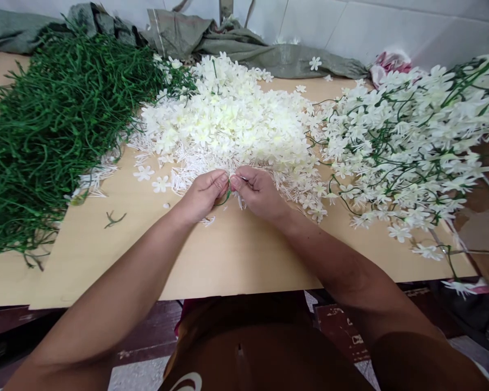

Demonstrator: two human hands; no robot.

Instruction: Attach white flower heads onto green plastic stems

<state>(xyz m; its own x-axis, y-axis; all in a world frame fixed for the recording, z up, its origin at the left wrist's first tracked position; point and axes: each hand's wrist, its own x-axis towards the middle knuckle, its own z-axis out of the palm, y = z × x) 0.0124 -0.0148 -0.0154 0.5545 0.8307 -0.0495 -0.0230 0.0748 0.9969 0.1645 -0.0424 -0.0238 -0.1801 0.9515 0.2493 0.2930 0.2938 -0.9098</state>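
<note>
Both forearms reach up from six o'clock over the tan table [236, 260], and the hands meet at its middle. Left hand [201, 195] and right hand [257, 191] are pressed fingertip to fingertip, each pinching one thin green stem [225, 196] that curves down in the small gap between them, at the near edge of the white blossoms. At nine o'clock lies a heap of bare green stems [52, 130]. At twelve o'clock, just beyond the hands, sits the pile of loose white flowers [228, 119]. At three o'clock lie finished sprays [415, 136], white flowers on green stems. A grey-green cloth [244, 43] lies along the far edge.
</note>
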